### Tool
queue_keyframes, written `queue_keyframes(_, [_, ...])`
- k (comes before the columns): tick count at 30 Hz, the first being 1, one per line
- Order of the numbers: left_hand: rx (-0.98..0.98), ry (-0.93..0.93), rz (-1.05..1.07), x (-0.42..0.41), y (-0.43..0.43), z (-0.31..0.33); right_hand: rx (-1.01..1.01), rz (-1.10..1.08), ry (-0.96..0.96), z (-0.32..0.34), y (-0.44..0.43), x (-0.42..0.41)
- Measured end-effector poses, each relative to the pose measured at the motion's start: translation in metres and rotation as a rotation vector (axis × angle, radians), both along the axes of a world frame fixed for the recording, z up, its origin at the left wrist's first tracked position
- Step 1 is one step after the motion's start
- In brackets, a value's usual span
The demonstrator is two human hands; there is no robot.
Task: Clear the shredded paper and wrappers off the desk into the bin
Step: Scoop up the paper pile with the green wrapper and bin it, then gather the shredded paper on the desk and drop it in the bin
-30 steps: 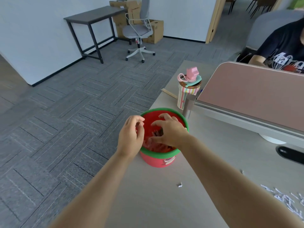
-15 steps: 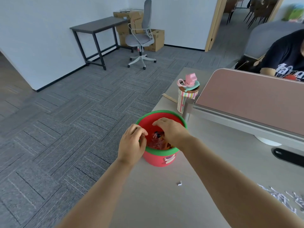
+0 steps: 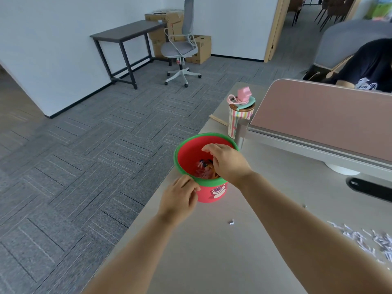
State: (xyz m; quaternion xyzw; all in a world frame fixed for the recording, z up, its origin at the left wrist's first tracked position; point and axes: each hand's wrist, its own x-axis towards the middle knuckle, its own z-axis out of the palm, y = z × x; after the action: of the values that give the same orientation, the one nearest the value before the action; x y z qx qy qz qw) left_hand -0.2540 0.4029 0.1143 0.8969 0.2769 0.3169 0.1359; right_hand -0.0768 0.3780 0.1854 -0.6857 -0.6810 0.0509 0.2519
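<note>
A small red bin (image 3: 186,153) with a green rim and a bear picture stands near the desk's left edge. Shredded paper and wrappers lie inside it. My right hand (image 3: 228,163) hovers over the bin's mouth, fingers spread and pointing down, with nothing visible in it. My left hand (image 3: 180,197) rests against the bin's near outer rim, fingers loosely curled. A pile of white shredded paper (image 3: 369,240) lies on the desk at the far right. One stray shred (image 3: 231,222) sits on the desk between my arms.
A striped tumbler (image 3: 238,117) with a pink lid stands just behind the bin. A pink desk divider (image 3: 322,115) runs along the back right, with a person seated beyond it. The desk's left edge drops to grey carpet. An office chair (image 3: 180,47) and dark table stand far off.
My left hand has pulled back from over the bin's mouth to its near outer rim. My right hand stays over the bin with its fingers spread. The view has shifted slightly.
</note>
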Motion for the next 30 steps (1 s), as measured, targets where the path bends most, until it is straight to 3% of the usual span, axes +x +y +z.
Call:
queue_keyframes(4, [-0.064, 0.102, -0.097, 0.015, -0.024, -0.03, 0.248, -0.022, 0.033, -0.023, -0.032, 0.016])
queue_keyframes(7, [-0.171, 0.273, -0.148, 0.034, -0.047, -0.07, 0.245, -0.126, 0.065, -0.055, -0.066, 0.036])
queue_keyframes(12, [-0.274, 0.764, -0.14, 0.069, -0.086, -0.119, 0.117, -0.291, 0.107, -0.111, -0.136, 0.069])
queue_keyframes(22, [-0.107, 0.9, -0.188, 0.155, -0.124, -0.128, -0.039, -0.532, 0.092, -0.161, -0.239, 0.114])
queue_keyframes(26, [-0.073, 0.858, -0.303, 0.203, -0.153, -0.137, -0.208, -0.825, -0.04, -0.178, -0.314, 0.156])
queue_keyframes(30, [-0.09, 0.783, -0.28, 0.246, -0.167, -0.139, -0.456, -1.065, -0.027, -0.189, -0.39, 0.189])
